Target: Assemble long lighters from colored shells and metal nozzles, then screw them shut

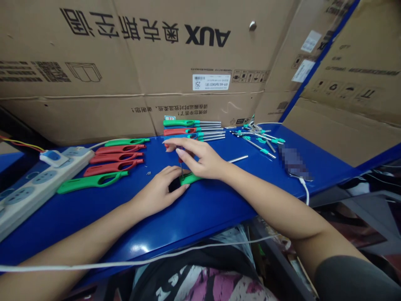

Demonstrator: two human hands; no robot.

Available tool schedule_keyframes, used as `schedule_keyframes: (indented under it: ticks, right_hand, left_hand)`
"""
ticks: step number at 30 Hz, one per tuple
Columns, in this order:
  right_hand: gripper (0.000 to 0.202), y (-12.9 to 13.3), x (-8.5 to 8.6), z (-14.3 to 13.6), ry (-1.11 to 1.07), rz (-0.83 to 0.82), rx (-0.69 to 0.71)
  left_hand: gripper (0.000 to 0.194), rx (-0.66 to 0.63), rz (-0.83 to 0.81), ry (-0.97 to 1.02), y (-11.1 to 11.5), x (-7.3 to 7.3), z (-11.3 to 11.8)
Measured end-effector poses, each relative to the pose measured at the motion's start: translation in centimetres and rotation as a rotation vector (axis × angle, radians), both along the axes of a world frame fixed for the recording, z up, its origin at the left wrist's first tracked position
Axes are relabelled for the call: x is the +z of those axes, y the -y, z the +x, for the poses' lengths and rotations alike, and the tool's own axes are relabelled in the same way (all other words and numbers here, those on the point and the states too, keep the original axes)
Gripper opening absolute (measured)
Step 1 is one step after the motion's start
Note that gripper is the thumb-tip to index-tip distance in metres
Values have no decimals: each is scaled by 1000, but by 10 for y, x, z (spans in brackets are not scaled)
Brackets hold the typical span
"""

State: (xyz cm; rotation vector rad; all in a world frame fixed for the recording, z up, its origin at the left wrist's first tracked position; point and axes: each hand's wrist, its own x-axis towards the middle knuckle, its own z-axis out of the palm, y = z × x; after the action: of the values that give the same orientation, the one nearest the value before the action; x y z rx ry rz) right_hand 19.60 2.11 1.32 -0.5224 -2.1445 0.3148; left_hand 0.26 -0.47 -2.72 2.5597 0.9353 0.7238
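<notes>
On the blue table, my left hand point(158, 189) is closed around one end of a green stick lighter point(190, 179), holding it flat. The lighter's metal tube point(239, 159) sticks out past my right wrist. My right hand point(203, 157) grips a screwdriver point(181, 169) with a red handle, held upright above the lighter. The screwdriver's tip meets the lighter's body close to my left fingers. Part of the lighter is hidden under my right hand. A few tiny screws point(148, 172) lie left of my hands.
Red and green lighter handles point(114, 157) lie in a row beside a white power strip point(46, 179). Several lighters with tubes point(194, 123) lie at the back. Loose metal tubes point(258, 146) and a blurred phone-like object point(294, 161) are at right. Cardboard point(140, 62) walls the back.
</notes>
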Motion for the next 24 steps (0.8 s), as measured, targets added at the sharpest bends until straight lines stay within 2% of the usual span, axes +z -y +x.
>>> schedule_keyframes:
  ticks: [3,6,8,12,14,17,20,24]
  right_hand:
    - [31,1,0,-2,-34,-83,5]
    - [25,1,2,0,-25,-4,-132]
    - [26,1,3,2,-2,53,-173]
    - [35,1,0,0,7,-42,-41]
    - [36,0,-3,-1,-15,-89,-17]
    - [27,0,-4,-1,-38,-2,-117]
    - [26,1,-1,2,-14,93,-189]
    - [34,2,-1,0,24,53,-57]
  left_hand:
    - [28,2,-6,-2,0,-1,0]
    - [27,-13,-4,4,0,-1,0]
    - [27,-18,-3,4,0,-1,0]
    - [27,-11,-7,4,-1,-2,-1]
    - [27,-9,-8,6,-1,-3,-1]
    - [26,-16,-4,5,-1,-3,0]
    - [26,-24,0,5,-1,-2,0]
    - [26,-9,14,10,0,-2,0]
